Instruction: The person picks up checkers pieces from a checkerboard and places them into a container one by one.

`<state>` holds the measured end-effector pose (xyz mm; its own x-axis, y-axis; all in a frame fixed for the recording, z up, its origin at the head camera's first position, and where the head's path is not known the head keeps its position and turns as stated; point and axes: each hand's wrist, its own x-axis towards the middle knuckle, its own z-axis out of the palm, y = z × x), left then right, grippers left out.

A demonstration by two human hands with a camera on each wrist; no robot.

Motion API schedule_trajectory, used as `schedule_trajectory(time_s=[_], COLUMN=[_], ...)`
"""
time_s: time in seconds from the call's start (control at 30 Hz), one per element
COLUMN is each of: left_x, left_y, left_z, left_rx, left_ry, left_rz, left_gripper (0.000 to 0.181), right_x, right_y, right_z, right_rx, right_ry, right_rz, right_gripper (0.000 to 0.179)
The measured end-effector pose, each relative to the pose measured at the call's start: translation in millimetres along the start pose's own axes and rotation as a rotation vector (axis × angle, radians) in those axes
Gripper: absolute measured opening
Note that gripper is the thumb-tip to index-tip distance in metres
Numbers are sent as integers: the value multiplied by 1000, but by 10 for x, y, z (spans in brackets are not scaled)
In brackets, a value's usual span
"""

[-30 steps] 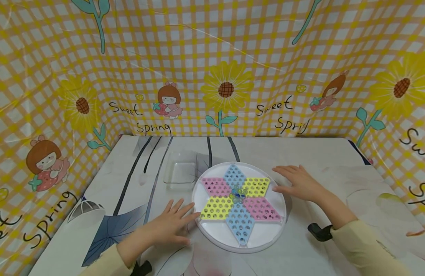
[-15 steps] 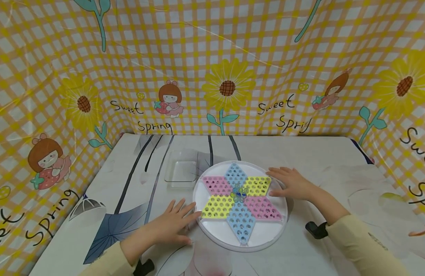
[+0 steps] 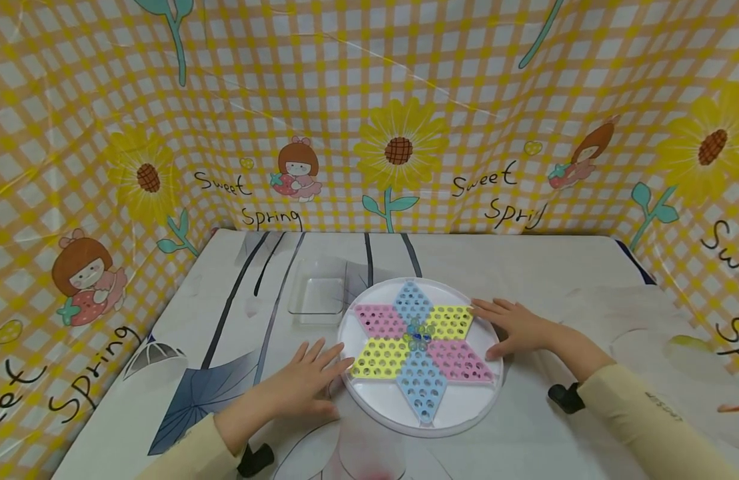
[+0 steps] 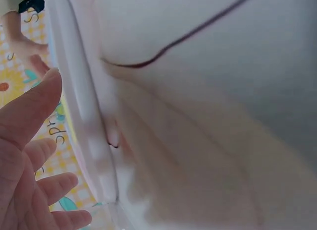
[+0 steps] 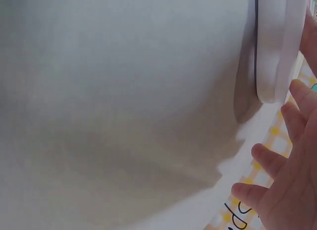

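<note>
A round white Chinese checkers board (image 3: 374,403), with a star of pink, yellow and blue hole-filled sections, lies on the table. Several glass marbles (image 3: 419,335) cluster at its centre. My left hand (image 3: 300,383) is at the board's left side, fingers spread and fingertips by the rim; in the left wrist view its thumb (image 4: 37,108) is beside the rim (image 4: 81,86). At the upper right edge, my right hand (image 3: 518,328) has its fingers extended over the rim. In the right wrist view, its fingers (image 5: 270,160) are spread apart. Neither hand holds anything; contact with the rim is unclear.
A clear rectangular container (image 3: 317,297) stands just left of the board's far side. Beneath everything lies a white patterned table cover (image 3: 525,263). A yellow checked curtain (image 3: 345,80) with sunflowers hangs behind the table and along both sides.
My right hand moved left over the board's rim, then drew slightly back to the right. The left hand stays almost still by the board. The head view has shifted a little.
</note>
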<state>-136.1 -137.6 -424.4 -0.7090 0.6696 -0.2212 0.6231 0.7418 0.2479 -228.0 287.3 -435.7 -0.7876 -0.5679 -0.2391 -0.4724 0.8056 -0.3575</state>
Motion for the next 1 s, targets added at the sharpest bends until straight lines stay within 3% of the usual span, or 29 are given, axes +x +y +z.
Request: schedule_trajectory(time_s=[0.2,0.47,0.67,1.0], left_x=[96,323,551,935], left_y=[65,135,205,324], left_z=[-77,-154,-206,-231], left_rx=[-16,-11,2,-74], left_ry=[20,55,99,130], left_rz=[-5,-32,-47,-104], left_gripper=[74,71,68,55], right_x=[-1,-19,-16,-22], right_y=[22,0,4,-22], right_z=[-30,-79,-76,-80], right_rx=[15,7,9,14], right_ry=[-35,-53,-63,-47], right_rz=[-8,-30,-18,-23], right_gripper=[94,96,98,98])
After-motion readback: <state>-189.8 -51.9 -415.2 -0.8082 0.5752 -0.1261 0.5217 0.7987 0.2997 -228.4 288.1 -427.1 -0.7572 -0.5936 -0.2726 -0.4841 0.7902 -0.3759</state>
